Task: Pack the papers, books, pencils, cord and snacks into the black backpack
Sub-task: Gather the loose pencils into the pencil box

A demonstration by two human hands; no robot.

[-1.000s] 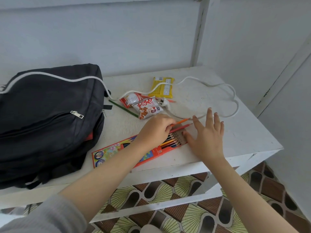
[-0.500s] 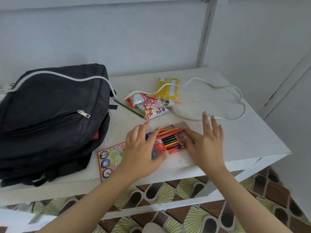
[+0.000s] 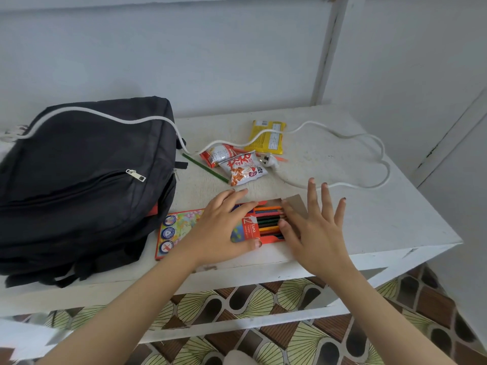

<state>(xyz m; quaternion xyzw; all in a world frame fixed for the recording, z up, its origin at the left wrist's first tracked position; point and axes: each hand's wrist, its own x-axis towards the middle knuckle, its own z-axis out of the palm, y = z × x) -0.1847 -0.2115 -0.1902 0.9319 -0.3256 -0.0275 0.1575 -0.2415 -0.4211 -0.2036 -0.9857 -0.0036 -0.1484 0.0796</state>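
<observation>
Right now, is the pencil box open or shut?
Open: the pencil box has its cardboard flap folded back, and pencils show inside.

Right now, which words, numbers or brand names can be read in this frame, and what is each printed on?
"12": red cardboard coloured-pencil box, by its open end.
"Luna": same box, beside the 12; the smaller line next to it is too small.
White and orange snack packet: big red stylised lettering, not legible.
Yellow snack packet: label print too small.
Red and white snack packet: print too small.
</observation>
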